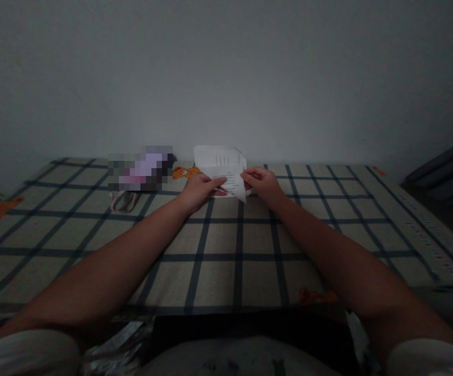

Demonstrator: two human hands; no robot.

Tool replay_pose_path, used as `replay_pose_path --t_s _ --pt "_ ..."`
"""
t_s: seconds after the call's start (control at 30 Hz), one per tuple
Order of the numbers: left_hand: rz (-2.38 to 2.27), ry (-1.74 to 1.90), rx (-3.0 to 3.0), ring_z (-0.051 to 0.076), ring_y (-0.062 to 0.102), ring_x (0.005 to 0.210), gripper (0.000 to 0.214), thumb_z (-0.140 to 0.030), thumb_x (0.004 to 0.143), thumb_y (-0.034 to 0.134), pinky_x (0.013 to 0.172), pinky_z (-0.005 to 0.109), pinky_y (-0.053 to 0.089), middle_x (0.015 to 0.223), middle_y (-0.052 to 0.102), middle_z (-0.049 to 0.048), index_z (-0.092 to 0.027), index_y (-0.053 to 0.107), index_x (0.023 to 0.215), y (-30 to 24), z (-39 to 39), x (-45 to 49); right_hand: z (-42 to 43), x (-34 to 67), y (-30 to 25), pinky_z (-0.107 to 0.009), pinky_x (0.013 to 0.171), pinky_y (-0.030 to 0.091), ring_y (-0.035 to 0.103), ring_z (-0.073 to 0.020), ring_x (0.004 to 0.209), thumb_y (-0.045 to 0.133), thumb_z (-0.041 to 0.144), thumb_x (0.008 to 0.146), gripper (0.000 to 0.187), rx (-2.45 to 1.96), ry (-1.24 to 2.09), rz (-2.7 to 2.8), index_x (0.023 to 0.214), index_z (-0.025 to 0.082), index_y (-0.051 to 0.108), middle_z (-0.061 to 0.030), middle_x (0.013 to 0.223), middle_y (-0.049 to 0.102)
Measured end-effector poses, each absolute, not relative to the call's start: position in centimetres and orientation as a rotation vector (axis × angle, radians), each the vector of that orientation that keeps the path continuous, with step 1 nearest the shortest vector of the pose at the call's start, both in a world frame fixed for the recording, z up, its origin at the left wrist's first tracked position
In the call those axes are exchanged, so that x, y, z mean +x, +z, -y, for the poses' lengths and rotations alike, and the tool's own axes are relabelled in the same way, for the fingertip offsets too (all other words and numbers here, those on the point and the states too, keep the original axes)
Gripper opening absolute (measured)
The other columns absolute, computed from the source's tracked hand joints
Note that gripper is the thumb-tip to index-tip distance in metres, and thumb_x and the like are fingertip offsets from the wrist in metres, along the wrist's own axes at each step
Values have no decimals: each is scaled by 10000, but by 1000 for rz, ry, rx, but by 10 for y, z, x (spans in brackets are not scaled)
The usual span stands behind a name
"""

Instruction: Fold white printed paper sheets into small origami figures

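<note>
A white printed paper (219, 156) is held over the far part of the table, folded or bent so that one flap comes down to a point at the front. My left hand (197, 192) grips its left lower side, thumb lying on top of the print. On the other side, my right hand (263, 184) pinches the paper's right edge between thumb and fingers. The print is too small and dim to read. Parts of the fingers are hidden behind the paper.
A checked tablecloth (220, 237) with orange bear prints covers the table, which meets a grey wall (226, 78). Left of my hands lies a blurred-out purple and pink item (146, 167), with a light cord loop (124, 201) in front. Something dark and striped (445, 169) stands at the right.
</note>
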State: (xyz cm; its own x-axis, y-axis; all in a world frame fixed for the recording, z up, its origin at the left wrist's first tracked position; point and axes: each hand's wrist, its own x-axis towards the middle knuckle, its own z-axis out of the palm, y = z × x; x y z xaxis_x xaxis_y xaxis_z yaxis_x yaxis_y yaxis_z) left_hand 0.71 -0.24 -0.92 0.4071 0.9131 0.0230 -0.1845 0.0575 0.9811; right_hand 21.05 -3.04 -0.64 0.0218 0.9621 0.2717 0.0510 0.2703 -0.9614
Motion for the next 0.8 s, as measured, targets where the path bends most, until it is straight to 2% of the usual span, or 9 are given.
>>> replay_pose_path --t_s 0.2,0.37,0.6,0.8 --pt "-756 1022 1237 190 728 855 297 -306 730 798 724 249 608 1042 760 137 -102 763 943 -8 3 8 32 209 -3 -246 581 503 605 -101 606 717 382 758 294 -1059 985 1342 901 130 665 -7 695 667" --pt "-768 1155 1248 212 727 889 415 -315 719 801 714 257 600 1142 726 164 -92 733 1063 -5 4 8 33 212 -6 -238 601 512 609 -99 646 689 441 792 349 -1085 1009 1427 968 139 686 -27 785 693" --pt "-781 1224 1247 202 725 867 389 -299 713 799 688 243 601 1108 734 157 -95 728 1036 -4 3 8 37 210 -2 -241 605 520 582 -90 618 699 395 786 277 -1163 1026 1519 890 139 701 -19 775 674" --pt "-696 1161 1210 224 726 884 478 -223 706 783 626 264 625 1205 700 140 -133 668 1162 -5 4 8 37 211 -4 -225 577 498 565 -83 605 712 372 767 259 -1130 998 1513 862 133 691 -10 754 664"
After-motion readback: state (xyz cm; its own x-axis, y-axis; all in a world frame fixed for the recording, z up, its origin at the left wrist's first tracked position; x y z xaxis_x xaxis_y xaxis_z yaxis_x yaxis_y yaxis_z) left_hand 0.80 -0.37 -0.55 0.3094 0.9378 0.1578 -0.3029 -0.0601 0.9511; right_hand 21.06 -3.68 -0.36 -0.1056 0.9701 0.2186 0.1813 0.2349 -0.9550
